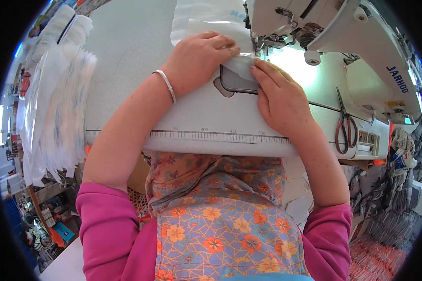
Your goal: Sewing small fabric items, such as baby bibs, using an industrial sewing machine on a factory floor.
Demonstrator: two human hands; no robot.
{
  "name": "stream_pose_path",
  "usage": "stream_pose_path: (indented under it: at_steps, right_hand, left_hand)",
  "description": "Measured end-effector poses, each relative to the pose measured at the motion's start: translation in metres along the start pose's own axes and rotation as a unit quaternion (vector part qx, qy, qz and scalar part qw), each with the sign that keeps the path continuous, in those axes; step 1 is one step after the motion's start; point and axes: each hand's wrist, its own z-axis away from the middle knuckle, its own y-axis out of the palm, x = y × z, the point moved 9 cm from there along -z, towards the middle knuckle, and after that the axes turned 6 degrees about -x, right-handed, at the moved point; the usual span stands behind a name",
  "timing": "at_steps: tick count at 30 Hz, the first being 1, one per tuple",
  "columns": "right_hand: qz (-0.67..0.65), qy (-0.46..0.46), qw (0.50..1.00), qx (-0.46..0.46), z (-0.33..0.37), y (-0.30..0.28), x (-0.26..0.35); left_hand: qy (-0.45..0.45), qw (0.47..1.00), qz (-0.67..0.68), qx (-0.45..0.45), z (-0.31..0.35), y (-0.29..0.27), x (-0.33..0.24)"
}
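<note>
A white, partly see-through plastic sheet (213,25) lies on the sewing machine bed, running up to the presser foot (266,43). My left hand (197,56) is closed on its near edge, just left of the needle area, with bent fingertips. A folded, pale strip of the sheet (239,67) spans the gap between my hands. My right hand (283,98) grips the right end of this strip with fingers pressed together, close in front of the presser foot. The right fingertips cover part of the strip. Under it shows a dark-edged grey plate (237,82) set in the table.
The white sewing machine head (361,28) overhangs the right side, its lamp lighting the bed. Red-handled scissors (346,133) lie right of my right wrist. A printed ruler (211,135) follows the table's front edge. Stacked white sheets (63,107) hang at the left.
</note>
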Motion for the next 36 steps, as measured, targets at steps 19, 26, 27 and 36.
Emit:
stream_pose_path:
  at_steps: [19,26,27,36]
  right_hand:
    - [0.01,0.026,0.999,-0.041,0.001,-0.009,-0.006]
    - [0.026,0.023,0.996,-0.085,0.003,-0.02,-0.01]
    - [0.026,0.016,0.996,-0.088,0.003,-0.022,-0.01]
    - [0.003,-0.01,0.999,-0.037,-0.004,-0.01,0.004]
  left_hand:
    - [-0.034,0.999,0.009,0.022,0.005,0.002,-0.003]
    - [-0.041,0.997,-0.063,0.009,0.0,-0.016,-0.03]
    - [-0.085,0.993,-0.03,0.073,0.003,-0.01,-0.029]
    - [-0.004,1.0,0.02,0.017,-0.007,-0.019,-0.016]
